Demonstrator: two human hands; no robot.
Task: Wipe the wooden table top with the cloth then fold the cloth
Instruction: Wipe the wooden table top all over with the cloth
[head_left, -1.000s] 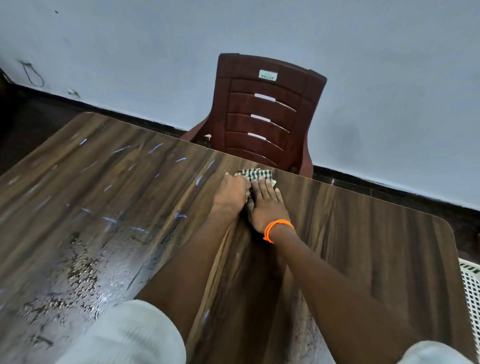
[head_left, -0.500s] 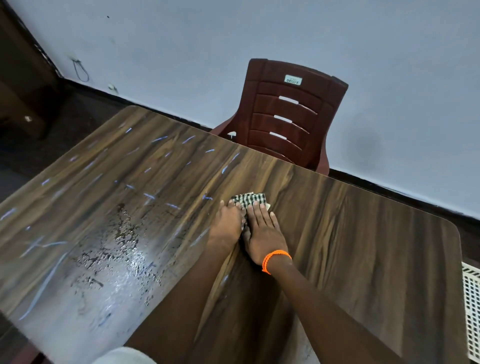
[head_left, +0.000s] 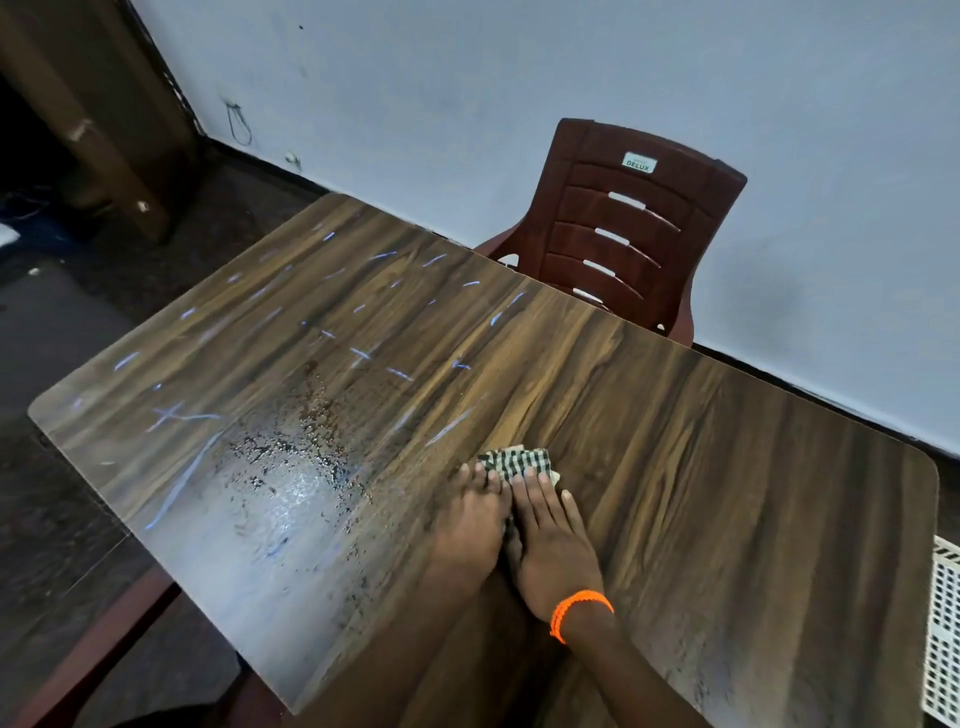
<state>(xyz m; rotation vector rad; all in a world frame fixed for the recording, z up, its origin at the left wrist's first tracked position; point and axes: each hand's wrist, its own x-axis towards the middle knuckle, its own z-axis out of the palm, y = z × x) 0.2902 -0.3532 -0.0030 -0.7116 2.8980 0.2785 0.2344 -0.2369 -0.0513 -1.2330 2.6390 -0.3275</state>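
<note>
A small checked dark-and-white cloth (head_left: 514, 461) lies on the wooden table top (head_left: 701, 441), near its middle. Both hands lie flat on the cloth, side by side, fingers straight and pointing away from me. My left hand (head_left: 470, 519) presses its left part. My right hand (head_left: 550, 540), with an orange band at the wrist, presses its right part. Only the cloth's far edge shows beyond the fingertips. The left half of the table top carries pale streaks and a wet, speckled patch (head_left: 291, 467).
A dark red plastic chair (head_left: 623, 228) stands at the table's far edge against a pale wall. A white perforated basket (head_left: 943, 639) sits past the right edge. Dark floor and a brown wooden piece (head_left: 104, 114) lie to the left.
Both hands have slid the cloth back toward me from near the far edge to the table's middle. The view has swung left, showing more of the table's left side.
</note>
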